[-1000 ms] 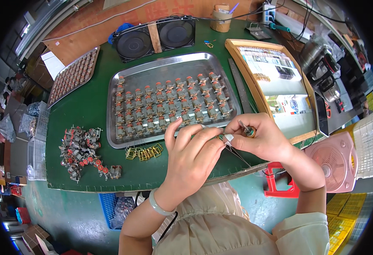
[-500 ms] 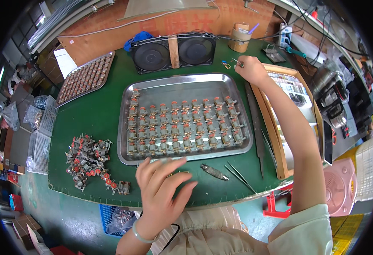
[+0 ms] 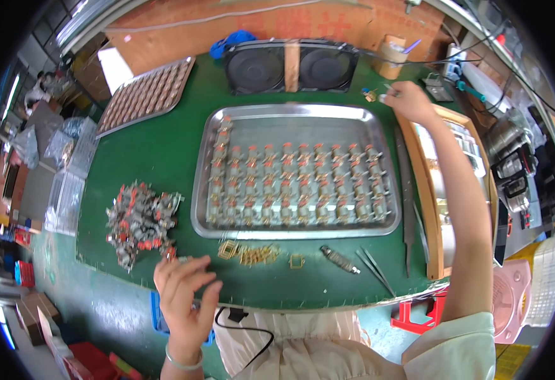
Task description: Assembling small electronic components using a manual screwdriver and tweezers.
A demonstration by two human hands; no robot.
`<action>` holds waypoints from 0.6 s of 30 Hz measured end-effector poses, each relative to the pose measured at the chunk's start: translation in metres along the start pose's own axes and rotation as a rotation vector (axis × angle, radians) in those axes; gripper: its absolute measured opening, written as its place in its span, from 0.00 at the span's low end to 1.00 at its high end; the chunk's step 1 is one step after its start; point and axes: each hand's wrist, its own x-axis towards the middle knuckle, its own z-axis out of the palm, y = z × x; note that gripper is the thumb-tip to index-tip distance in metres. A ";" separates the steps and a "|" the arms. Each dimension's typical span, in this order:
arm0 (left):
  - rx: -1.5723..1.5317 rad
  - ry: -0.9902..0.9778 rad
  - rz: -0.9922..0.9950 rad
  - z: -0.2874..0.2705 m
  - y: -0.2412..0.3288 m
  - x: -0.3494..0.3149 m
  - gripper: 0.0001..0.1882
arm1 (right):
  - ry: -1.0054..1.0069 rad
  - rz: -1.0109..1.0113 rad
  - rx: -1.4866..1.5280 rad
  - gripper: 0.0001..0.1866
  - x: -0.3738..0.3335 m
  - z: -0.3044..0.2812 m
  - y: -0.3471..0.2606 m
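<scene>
Large red characters run across the brown board (image 3: 385,22) behind the steel tray (image 3: 296,234); motion blurs them. The print on the sheets in the wooden frame (image 3: 434,234), to the tray's right, is too blurred to read.

Your left hand (image 3: 187,294) is off the tray's near left corner, thumb and fingers apart, grasp slack; its fingertips are at the near edge of the heap of grey-and-red metal components (image 3: 139,218) left of the tray, and you cannot tell whether they touch one. Your right hand (image 3: 407,101) is beyond the tray's far right corner, beside a small blue-and-yellow piece (image 3: 370,95); blur hides whether its fingers grip anything.

Rows of similar components (image 3: 302,183) fill the nearer part of the tray. Just in front of it lie brass frames (image 3: 258,254), a knurled tool (image 3: 339,259) and tweezers (image 3: 375,272). Your right forearm crosses above the wooden frame, hiding part of it. Behind the tray stand two black round-faced units (image 3: 255,69); beyond its far left corner is a second filled tray (image 3: 145,95).
</scene>
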 end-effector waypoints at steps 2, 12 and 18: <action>0.038 0.012 -0.024 -0.008 -0.009 -0.004 0.07 | -0.067 -0.076 0.083 0.12 -0.029 -0.018 -0.019; 0.024 -0.014 0.020 -0.024 -0.044 -0.032 0.09 | -0.521 -0.489 0.457 0.09 -0.187 -0.038 -0.170; 0.100 -0.153 0.053 -0.017 -0.058 -0.031 0.20 | -0.434 -0.555 0.627 0.13 -0.218 0.031 -0.249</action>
